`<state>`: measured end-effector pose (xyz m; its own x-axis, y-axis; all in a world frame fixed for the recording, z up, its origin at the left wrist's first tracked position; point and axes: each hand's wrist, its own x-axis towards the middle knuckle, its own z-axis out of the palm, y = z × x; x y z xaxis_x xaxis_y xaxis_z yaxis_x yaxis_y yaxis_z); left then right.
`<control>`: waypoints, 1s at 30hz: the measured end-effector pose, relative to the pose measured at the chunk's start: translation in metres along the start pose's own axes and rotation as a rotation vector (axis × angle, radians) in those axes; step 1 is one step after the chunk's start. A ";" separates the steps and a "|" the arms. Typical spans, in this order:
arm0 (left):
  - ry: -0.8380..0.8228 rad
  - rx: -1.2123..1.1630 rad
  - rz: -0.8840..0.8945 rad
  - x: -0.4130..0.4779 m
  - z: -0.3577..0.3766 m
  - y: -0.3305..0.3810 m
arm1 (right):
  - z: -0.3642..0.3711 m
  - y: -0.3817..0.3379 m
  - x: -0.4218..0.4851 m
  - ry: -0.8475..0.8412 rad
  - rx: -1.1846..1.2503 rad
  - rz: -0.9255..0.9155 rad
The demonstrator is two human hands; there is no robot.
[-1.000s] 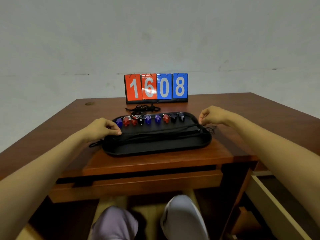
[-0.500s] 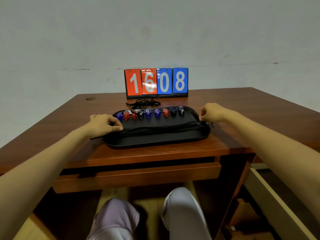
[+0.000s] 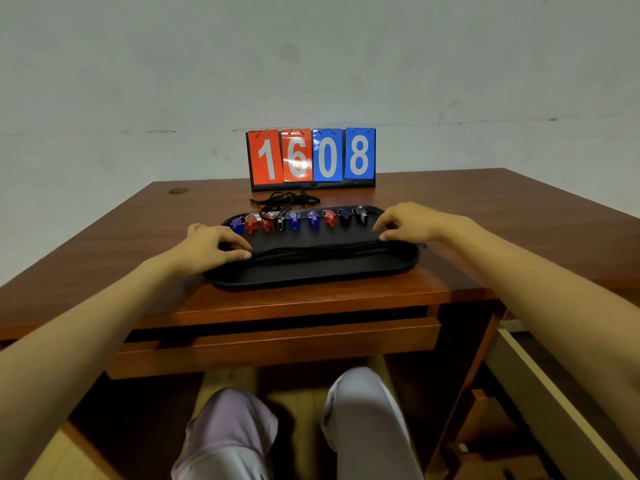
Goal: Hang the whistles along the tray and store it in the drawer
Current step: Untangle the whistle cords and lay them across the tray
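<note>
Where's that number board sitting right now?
In the head view, the number board stands centred at the far edge of the desk, just behind the black tray.

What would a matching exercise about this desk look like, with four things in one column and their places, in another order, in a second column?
Column A
1. flip scoreboard
2. whistles
3. left hand
4. drawer

Column B
a. pinching the black cords at the left end of the black tray
b. below the front edge of the desk
c. at the back of the desk, showing 1608
d. in a row along the tray's far rim

Pairs: 1-c, 2-d, 3-a, 4-b
</note>
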<state>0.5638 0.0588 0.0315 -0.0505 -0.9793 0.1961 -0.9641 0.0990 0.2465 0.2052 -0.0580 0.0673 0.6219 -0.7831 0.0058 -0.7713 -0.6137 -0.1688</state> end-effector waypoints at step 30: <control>0.024 0.182 -0.056 0.121 -0.024 0.043 | -0.018 -0.061 0.119 0.094 0.108 -0.164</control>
<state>0.5222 -0.0512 0.0891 0.0085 -0.9776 0.2103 -0.9966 0.0090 0.0820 0.3236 -0.1154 0.0960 0.7184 -0.6827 0.1334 -0.6387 -0.7233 -0.2625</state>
